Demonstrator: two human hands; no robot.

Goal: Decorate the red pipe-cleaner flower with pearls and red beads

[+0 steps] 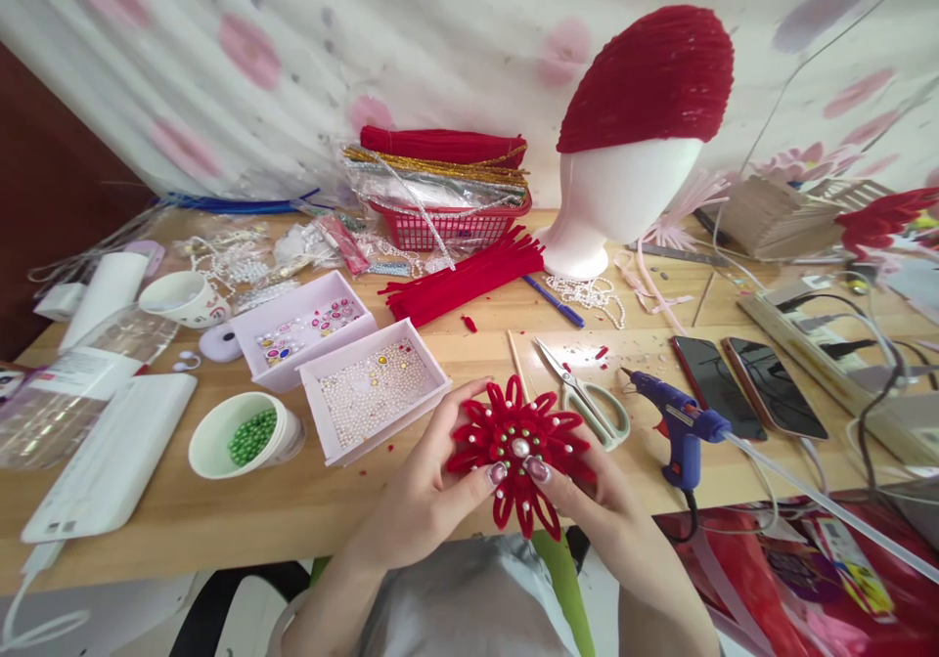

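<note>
OK, leftmost sits a white round plastic cup [209,442] holding glossy green beads [251,435], then two pale pink rectangular trays: the far one [279,317] has coloured gems, the near one [314,411] is full of tiny white pearls. At the near edge of the wooden table [293,510] is a fuzzy red pipe-cleaner flower [514,432] with looped petals and pearl dots. The left hand [422,496] and right hand [602,505] both clamp it, thumbs beside the centre pearl. Just right, clear of it: pale-green-handled scissors [591,401], blue glue gun [679,427], two dark phones [748,383].

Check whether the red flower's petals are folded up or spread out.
Spread out: the flower, held between left hand and right hand, has looped petals fanning outward around its pearl centre.
</note>
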